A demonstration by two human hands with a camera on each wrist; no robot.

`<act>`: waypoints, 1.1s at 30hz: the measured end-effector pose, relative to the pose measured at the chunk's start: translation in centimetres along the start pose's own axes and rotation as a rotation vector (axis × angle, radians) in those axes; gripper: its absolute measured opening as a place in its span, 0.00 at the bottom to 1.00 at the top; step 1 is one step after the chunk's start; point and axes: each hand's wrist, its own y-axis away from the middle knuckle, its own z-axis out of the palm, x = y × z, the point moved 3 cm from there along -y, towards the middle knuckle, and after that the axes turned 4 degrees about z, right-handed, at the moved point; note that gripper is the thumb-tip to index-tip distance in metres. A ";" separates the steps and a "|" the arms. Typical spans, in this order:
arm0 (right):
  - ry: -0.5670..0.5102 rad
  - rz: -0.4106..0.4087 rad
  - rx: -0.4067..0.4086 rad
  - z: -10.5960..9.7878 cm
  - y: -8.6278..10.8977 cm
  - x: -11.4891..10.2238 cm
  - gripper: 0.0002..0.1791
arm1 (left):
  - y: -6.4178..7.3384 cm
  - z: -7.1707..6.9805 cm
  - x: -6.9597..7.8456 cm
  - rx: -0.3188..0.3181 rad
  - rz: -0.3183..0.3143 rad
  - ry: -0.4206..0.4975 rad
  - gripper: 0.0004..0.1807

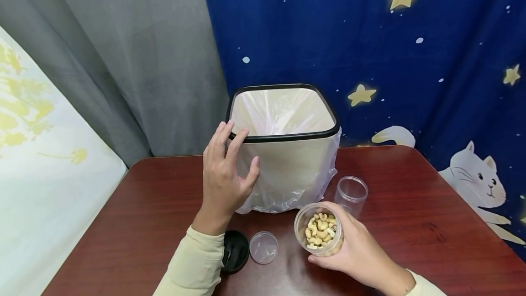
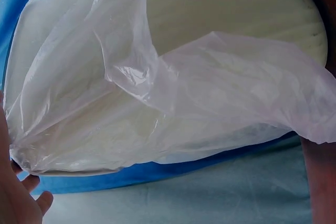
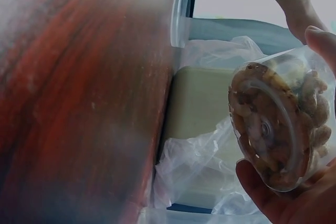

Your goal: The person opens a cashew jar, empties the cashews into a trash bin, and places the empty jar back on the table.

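Observation:
My right hand [image 1: 357, 245] grips a clear plastic jar [image 1: 302, 237] of cashews [image 1: 322, 231], its mouth tilted toward the head camera. In the right wrist view, nuts show through the bottom of the jar [image 3: 283, 129], with thumb and fingers around its sides. Fingers spread, my left hand [image 1: 226, 177] is at the left front corner of a cream bin [image 1: 283, 161] with a black rim. Its fingertips overlap that rim; the left wrist view shows the hand [image 2: 18, 195] by the gathered edge of the bin's translucent liner bag [image 2: 220, 93]. Firm contact is hard to tell.
A second clear jar [image 1: 352, 195] stands behind my right hand, partly hidden. On the table [image 1: 164, 223] in front of the bin lie a round clear lid [image 1: 264, 247] and a black lid [image 1: 237, 252], the latter partly covered by my left sleeve. Curtains [image 1: 287, 26] hang behind.

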 end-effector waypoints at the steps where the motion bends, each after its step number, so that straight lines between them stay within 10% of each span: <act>1: -0.012 0.000 -0.001 -0.1 0.0 -0.1 0.57 | 0.0 0.0 0.0 -0.001 0.002 0.001 0.29; 33: 0.030 -0.017 0.062 -7.4 -2.9 -3.6 0.59 | 0.2 0.0 0.1 -0.048 -0.032 0.017 0.34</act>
